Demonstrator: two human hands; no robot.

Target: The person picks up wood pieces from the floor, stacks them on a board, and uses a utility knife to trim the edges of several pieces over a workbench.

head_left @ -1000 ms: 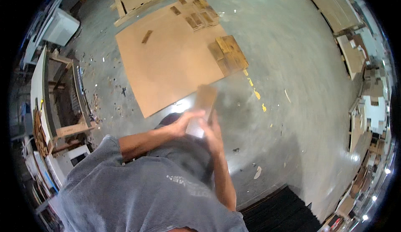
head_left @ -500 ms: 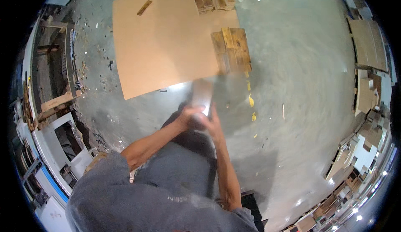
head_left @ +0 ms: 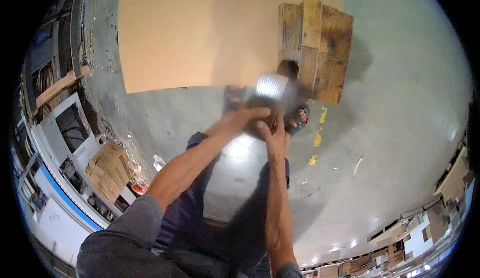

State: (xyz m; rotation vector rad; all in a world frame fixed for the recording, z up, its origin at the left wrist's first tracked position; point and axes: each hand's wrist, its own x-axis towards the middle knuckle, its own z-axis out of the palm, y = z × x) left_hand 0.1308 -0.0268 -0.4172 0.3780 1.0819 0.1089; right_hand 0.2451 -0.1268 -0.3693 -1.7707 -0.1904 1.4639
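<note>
Between my two hands is a blurred dark brown block-like piece [head_left: 263, 105] with a bright, ridged, shiny patch [head_left: 271, 85] on its far end; motion smears it too much to name its kind. My left hand [head_left: 246, 118] is closed against its left side, the thumb on the near face. My right hand [head_left: 274, 135] wraps the right side and near end. Just beyond, to the right, stacked brown wooden planks [head_left: 334, 53] lie at the right edge of a large tan sheet [head_left: 175, 38] on the floor.
My sandalled foot [head_left: 300, 120] stands near the planks' close end. Yellow floor marks [head_left: 318, 138] run down from the stack. At the left are a cardboard box [head_left: 108, 170] and white panels with cut-outs [head_left: 67, 125]. Board pieces [head_left: 420, 238] are piled at the lower right.
My view has come closer to the sheet and plank stack, which look larger. My hands have moved right and slightly farther out with the held piece, close to the planks. My legs and feet now show.
</note>
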